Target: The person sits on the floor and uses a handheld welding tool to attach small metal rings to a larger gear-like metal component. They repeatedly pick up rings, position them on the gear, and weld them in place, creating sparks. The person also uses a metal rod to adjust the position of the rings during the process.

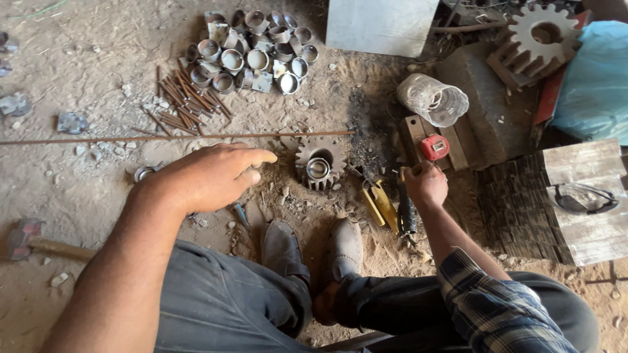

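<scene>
I sit on dirt ground with my shoes in front of me. My left hand hovers flat, fingers together, over the ground just left of a rusty gear that has a short metal ring standing in its hole. It holds nothing. My right hand is closed around the top of a tool with a dark handle, next to a yellow tool on the ground. A red tape measure lies just beyond that hand.
A pile of cut metal rings and rusty rods lies ahead. One long thin rod crosses the ground. A hammer lies at left. A clear plastic jar, a big gear, wooden blocks and goggles are at right.
</scene>
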